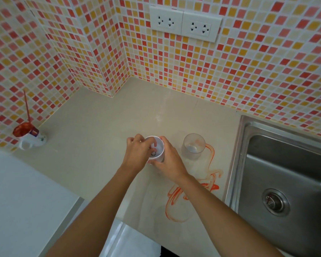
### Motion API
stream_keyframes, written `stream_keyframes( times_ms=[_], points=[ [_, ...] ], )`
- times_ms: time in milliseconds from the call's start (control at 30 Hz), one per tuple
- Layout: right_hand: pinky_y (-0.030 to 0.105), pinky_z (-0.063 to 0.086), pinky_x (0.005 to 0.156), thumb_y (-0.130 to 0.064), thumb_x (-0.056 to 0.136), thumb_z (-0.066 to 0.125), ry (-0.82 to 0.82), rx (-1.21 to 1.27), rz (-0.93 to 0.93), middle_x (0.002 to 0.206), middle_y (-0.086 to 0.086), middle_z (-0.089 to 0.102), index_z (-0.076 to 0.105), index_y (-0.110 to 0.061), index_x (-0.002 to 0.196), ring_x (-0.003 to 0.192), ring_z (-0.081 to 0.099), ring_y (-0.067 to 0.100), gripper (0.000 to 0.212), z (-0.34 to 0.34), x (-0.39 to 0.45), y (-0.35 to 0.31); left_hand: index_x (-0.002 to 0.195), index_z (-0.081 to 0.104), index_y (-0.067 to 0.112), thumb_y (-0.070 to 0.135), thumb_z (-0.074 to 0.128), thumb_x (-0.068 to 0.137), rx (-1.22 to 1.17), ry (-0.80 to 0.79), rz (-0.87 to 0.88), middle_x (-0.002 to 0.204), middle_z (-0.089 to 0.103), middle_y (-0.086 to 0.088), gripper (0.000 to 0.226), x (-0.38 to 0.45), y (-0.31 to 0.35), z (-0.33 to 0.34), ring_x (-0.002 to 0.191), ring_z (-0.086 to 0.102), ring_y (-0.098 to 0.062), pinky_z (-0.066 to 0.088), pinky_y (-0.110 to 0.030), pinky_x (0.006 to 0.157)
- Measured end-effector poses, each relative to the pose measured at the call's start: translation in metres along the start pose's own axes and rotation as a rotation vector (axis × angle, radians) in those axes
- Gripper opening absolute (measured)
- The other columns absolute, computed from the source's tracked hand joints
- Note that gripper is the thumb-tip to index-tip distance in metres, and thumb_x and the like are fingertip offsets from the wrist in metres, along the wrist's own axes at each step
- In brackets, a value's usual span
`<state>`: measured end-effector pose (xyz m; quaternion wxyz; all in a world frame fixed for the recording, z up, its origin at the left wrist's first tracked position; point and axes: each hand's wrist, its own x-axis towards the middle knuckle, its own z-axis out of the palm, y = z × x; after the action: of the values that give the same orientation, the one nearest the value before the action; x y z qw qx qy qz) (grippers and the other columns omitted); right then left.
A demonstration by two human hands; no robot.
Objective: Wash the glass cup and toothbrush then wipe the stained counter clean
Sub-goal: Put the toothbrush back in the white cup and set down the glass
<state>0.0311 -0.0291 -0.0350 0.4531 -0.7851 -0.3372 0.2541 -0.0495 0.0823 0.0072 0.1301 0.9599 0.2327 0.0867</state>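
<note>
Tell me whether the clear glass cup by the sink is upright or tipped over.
Upright. The glass cup stands on its base on the counter, with its round open rim facing up, at the top end of the orange stain.

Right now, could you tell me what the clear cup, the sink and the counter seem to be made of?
The clear cup looks like glass: see-through, slightly clouded, thick base. The sink looks like brushed stainless steel: grey, dull sheen. The counter seems smooth beige stone or laminate, faintly glossy; I cannot tell which.

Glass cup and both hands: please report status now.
Right hand grips white cup; left hand fingers inside it. Glass cup upright, untouched, at orange stain. Sink path open.
</note>
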Motion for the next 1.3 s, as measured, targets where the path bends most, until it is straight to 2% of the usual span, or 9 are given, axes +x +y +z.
stream_keyframes(
  times_ms=[200,267,367,433,567,667,833,967,1300],
  points=[
    [0.038,0.047,0.101,-0.038,0.077,0.07,-0.041,-0.123,-0.024,0.143,-0.006,0.048,0.022,-0.033,0.148,0.128,0.047,0.017,0.086,-0.015,-0.014,-0.012,0.13,0.054,0.018,0.034,0.059,0.09,-0.32,-0.071,-0.053,0.122,0.056,-0.006,0.043,-0.004,-0.013,0.002,0.114,0.046,-0.025,0.037,-0.028,0.095],
    [0.028,0.039,0.107,-0.02,0.084,0.063,0.106,-0.148,-0.055,0.145,-0.002,0.045,0.028,-0.023,0.149,0.131,0.042,0.014,0.074,-0.028,-0.028,-0.012,0.135,0.048,0.016,0.045,0.05,0.091,-0.388,0.031,-0.042,0.132,0.052,-0.003,0.053,-0.014,-0.016,0.003,0.119,0.044,-0.022,0.031,-0.023,0.098],
    [0.008,0.028,0.103,-0.001,0.076,0.057,0.539,-0.152,-0.091,0.132,0.004,0.051,0.047,-0.013,0.135,0.122,0.046,0.015,0.061,-0.054,-0.051,-0.006,0.138,0.043,0.014,0.056,0.048,0.085,-0.464,0.087,-0.113,0.138,0.046,0.0,0.068,-0.028,-0.018,0.005,0.126,0.038,-0.017,0.026,-0.022,0.102],
    [0.01,0.027,0.104,0.003,0.071,0.058,0.621,-0.16,-0.033,0.131,0.007,0.048,0.045,-0.01,0.135,0.124,0.045,0.021,0.066,-0.067,-0.053,0.009,0.138,0.042,0.016,0.061,0.056,0.078,-0.5,0.053,-0.163,0.139,0.045,0.003,0.076,-0.033,-0.019,0.007,0.128,0.038,-0.016,0.026,-0.021,0.103],
    [0.032,0.032,0.109,-0.002,0.073,0.069,0.441,-0.227,0.149,0.141,0.014,0.041,0.031,-0.008,0.146,0.133,0.038,0.03,0.083,-0.077,-0.042,0.04,0.136,0.044,0.029,0.056,0.074,0.073,-0.591,0.007,-0.256,0.135,0.046,0.011,0.075,-0.035,-0.019,0.013,0.125,0.042,-0.008,0.033,-0.024,0.102],
    [0.026,0.032,0.105,-0.017,0.074,0.079,0.361,-0.182,0.233,0.145,0.01,0.04,0.026,-0.015,0.149,0.133,0.039,0.025,0.091,-0.075,-0.034,0.05,0.128,0.044,0.041,0.048,0.08,0.07,-0.664,0.019,-0.253,0.127,0.049,0.018,0.068,-0.037,-0.015,0.014,0.116,0.047,-0.003,0.039,-0.024,0.097],
    [0.029,0.038,0.104,-0.027,0.068,0.087,0.367,-0.055,0.267,0.141,0.004,0.045,0.033,-0.021,0.139,0.13,0.043,0.022,0.09,-0.075,-0.018,0.054,0.127,0.042,0.04,0.029,0.088,0.064,-0.769,0.011,-0.249,0.119,0.051,0.031,0.079,-0.038,-0.014,0.019,0.105,0.049,0.014,0.035,-0.001,0.081],
    [0.035,0.045,0.099,-0.034,0.064,0.087,0.348,-0.057,0.214,0.126,-0.002,0.052,0.032,-0.035,0.121,0.121,0.048,0.023,0.079,-0.079,-0.013,0.052,0.132,0.044,0.029,0.033,0.088,0.065,-0.793,0.023,-0.331,0.123,0.054,0.02,0.08,-0.04,-0.014,0.032,0.105,0.053,-0.002,0.036,-0.006,0.079],
    [0.026,0.041,0.095,-0.022,0.064,0.088,0.257,-0.072,0.13,0.128,-0.008,0.049,0.04,-0.035,0.129,0.118,0.047,0.011,0.082,-0.091,-0.016,0.039,0.133,0.045,0.023,0.032,0.088,0.065,-0.822,0.019,-0.348,0.128,0.055,0.011,0.081,-0.036,-0.018,0.041,0.108,0.055,-0.01,0.038,-0.009,0.079]
  ],
)
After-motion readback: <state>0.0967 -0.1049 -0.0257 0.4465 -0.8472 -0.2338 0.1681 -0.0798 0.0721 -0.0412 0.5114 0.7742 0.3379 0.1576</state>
